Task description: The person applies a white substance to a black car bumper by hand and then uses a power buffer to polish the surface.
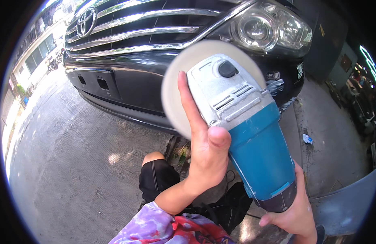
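A polisher (259,148) with a teal body, a silver gear head and a dark rear end fills the middle of the head view. Its round off-white pad (175,87) has a smooth, blurred rim and overlaps the view of a black car bumper (141,77); whether they touch I cannot tell. My left hand (208,152) holds the gear head from its left side, index finger stretched along the casing and thumb near its lower edge. Lower right, my right hand (297,211) wraps the rear end of the body. The palm-side fingers of both hands are partly hidden behind the tool.
Above the bumper are a chrome grille (143,32) and a clear headlight (273,30). Whitish smears (275,87) mark the bumper's right corner. A grey-blue panel (346,203) lies at the lower right. A crumpled scrap (307,139) rests on the concrete floor (74,162).
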Demonstrator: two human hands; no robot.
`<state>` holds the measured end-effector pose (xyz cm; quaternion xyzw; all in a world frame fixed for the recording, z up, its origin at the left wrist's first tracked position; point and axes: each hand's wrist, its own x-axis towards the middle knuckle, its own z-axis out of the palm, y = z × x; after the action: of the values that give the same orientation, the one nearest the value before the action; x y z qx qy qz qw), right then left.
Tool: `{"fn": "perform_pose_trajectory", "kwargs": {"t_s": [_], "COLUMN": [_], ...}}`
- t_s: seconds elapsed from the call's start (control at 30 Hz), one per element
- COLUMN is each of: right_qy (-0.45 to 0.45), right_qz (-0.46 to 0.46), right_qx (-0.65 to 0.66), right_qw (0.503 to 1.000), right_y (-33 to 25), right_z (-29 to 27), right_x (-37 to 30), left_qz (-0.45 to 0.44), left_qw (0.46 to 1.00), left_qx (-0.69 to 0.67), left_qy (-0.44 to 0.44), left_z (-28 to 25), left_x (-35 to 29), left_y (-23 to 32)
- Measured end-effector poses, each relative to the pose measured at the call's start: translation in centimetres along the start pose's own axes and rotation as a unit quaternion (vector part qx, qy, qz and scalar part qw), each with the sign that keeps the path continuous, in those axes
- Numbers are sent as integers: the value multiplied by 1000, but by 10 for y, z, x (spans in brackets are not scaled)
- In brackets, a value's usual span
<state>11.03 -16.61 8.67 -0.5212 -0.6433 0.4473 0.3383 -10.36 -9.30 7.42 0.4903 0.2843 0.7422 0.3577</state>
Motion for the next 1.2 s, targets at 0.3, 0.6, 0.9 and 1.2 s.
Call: {"fn": "perform_pose_trajectory", "kwargs": {"t_s": [0.3, 0.6, 0.9, 1.2], "right_qy": [-31, 1, -18, 1], "right_qz": [117, 48, 73, 84], "right_qx": [-101, 73, 24, 100], "right_qw": [987, 996, 997, 991], "right_y": [-10, -48, -25, -53], "right_z": [-19, -11, -32, -24], "right_x": [-42, -5, -27, -16], "left_qz": [-42, 29, -9, 40], "left_qw": [968, 984, 973, 984], "left_qx": [-246, -172, -229, -142], "left_qy": [31, -43, -32, -100], "left_z": [16, 1, 15, 7], "left_x": [-29, 18, -7, 20], "left_y": [-5, 12, 7, 11]}}
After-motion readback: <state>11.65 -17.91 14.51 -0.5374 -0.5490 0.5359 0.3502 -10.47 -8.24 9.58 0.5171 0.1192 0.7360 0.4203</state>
